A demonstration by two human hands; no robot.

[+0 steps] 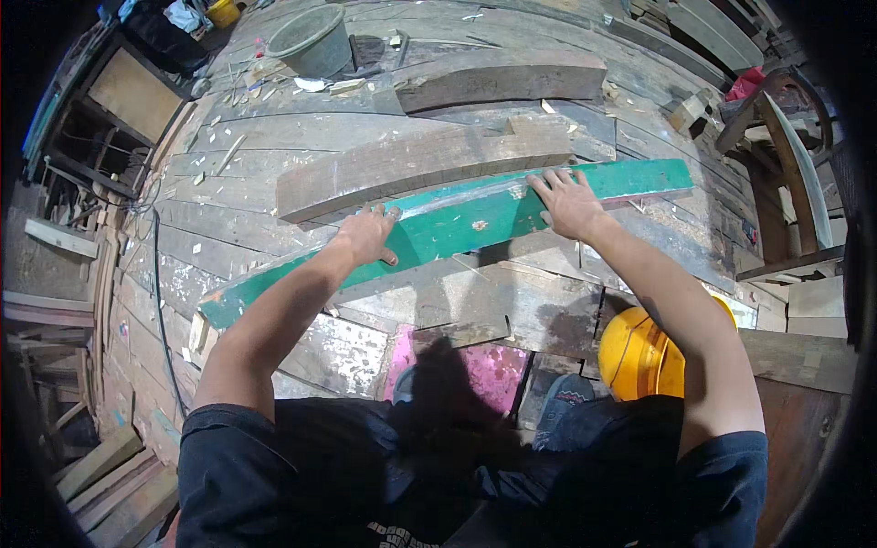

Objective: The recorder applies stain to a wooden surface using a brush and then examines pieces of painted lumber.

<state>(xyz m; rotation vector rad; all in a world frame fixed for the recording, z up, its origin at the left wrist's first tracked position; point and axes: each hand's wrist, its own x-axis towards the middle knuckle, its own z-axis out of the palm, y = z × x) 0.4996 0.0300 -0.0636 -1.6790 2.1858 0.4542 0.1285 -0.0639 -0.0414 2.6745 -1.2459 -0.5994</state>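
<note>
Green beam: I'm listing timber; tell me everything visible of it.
The green beam looks like long, painted wood, its coat scuffed and chipped, with pale worn patches along the top edge. It slants across the view, right end farther off, this side of a brown beam. Left hand and right hand grip its top edge.

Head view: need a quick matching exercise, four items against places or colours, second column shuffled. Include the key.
Column one
1. Cable
2. Right hand
3. Painted plank
4. Tub

Column two
A. Green, lying across the middle of the picture
B. On the floor near the picture's top edge
C. Black, running down the floor on the left
D. Resting on item 3

Pairs: 1-C, 2-D, 3-A, 4-B
</note>
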